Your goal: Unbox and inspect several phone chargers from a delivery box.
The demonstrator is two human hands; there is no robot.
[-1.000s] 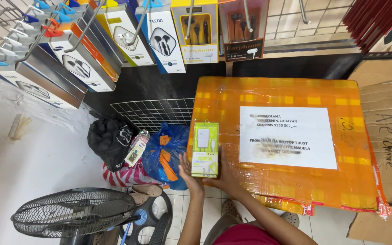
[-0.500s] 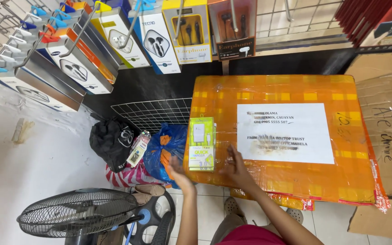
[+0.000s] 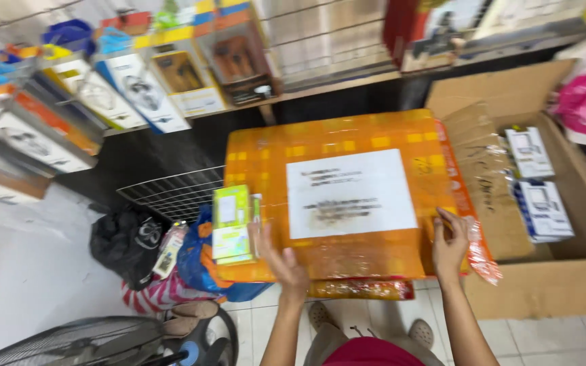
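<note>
Large flat parcel wrapped in orange checked plastic (image 3: 347,196) at centre, white rectangular paper label (image 3: 349,193) on top, small green-and-white boxes (image 3: 232,225) stacked at its nine o'clock edge, open brown cardboard carton (image 3: 544,285) at three o'clock holding white-and-blue boxes (image 3: 542,210), hanging blister-card packs (image 3: 137,88) from ten to twelve o'clock.

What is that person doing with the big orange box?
A person leans over a big orange wrapped parcel with a white paper label. The left hand rests open on its front edge, beside a stack of small green boxes. The right hand touches its right edge, next to an open cardboard box.
</note>
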